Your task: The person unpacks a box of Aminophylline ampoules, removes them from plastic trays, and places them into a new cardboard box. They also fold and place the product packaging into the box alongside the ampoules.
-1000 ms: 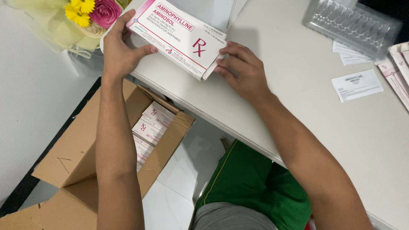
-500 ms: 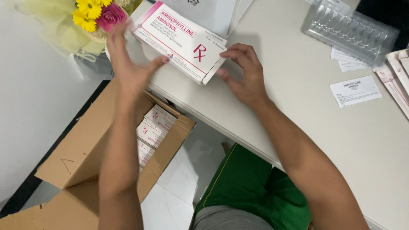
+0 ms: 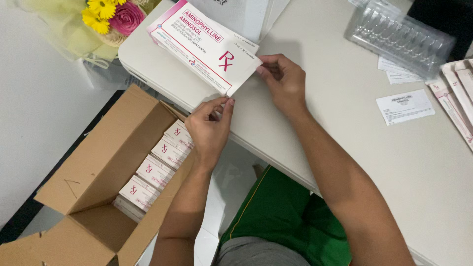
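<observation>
I am pinching the near end of the white and pink medicine box (image 3: 204, 47) with both hands. My left hand (image 3: 209, 129) is gripping its near corner from below; my right hand (image 3: 284, 81) is holding the end flap between thumb and fingers. The box is lying on the white table (image 3: 345, 157), above an open cardboard carton (image 3: 93, 197) holding similar boxes.

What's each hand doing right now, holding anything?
Left hand: fingers pinched on the near corner of the white and pink medicine box.
Right hand: fingertips pinching the box's end flap, on the table.
</observation>
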